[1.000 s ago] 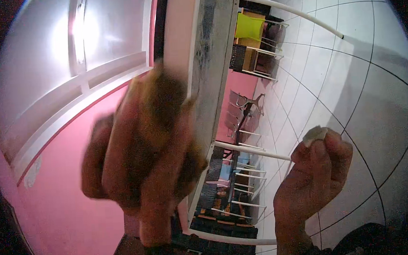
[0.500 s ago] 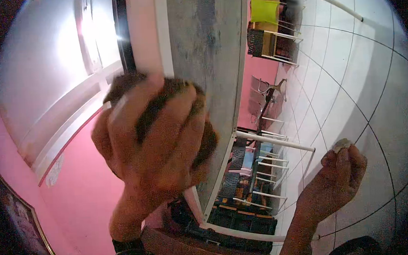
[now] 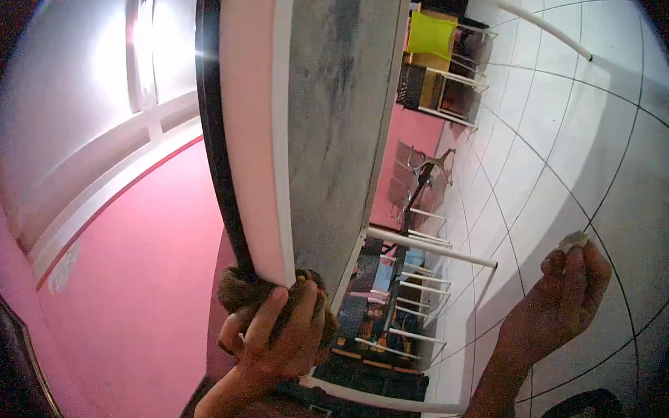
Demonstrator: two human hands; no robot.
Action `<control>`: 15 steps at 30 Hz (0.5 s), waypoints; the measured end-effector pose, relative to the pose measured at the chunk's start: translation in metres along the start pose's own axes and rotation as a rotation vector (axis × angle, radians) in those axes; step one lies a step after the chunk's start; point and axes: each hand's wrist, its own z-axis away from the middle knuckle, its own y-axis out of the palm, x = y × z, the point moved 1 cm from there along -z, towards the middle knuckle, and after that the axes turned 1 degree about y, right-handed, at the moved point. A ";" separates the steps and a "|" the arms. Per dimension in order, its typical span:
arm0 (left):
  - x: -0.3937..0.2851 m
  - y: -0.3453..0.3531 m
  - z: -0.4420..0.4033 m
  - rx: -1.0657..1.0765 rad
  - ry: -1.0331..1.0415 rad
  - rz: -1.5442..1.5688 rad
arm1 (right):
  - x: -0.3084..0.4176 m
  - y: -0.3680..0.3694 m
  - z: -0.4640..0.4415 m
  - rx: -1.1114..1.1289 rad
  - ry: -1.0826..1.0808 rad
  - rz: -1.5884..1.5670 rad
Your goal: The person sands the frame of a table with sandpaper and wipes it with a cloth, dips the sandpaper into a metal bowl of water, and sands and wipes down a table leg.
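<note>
My left hand is closed on a bunched brown cloth, pressed against the near end of a table's pale edge. The table's grey underside faces me; the whole view is tilted sideways. On the right, my right hand is raised over the tiled floor, its fingertips pinching a small, crumpled whitish piece. I cannot make out what that piece is. My right hand touches neither the table nor the cloth.
White table legs stick out toward the tiled floor. Beyond the table are a row of metal chairs, a yellow-green cushion or cover and dark crates. A pink wall lies to the left.
My left hand with the brown cloth has moved down and away from my face along the table, now resting at its edge. My right hand has barely moved, and my view has shifted slightly.
</note>
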 end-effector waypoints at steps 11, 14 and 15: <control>-0.044 0.013 0.106 0.139 -0.088 -0.087 | -0.001 -0.016 0.030 0.021 0.022 0.329; -0.063 0.014 0.130 0.194 -0.195 -0.099 | -0.010 -0.031 0.036 0.196 -0.126 0.426; -0.068 0.015 0.138 0.206 -0.215 -0.107 | -0.010 -0.036 0.037 0.204 -0.096 0.406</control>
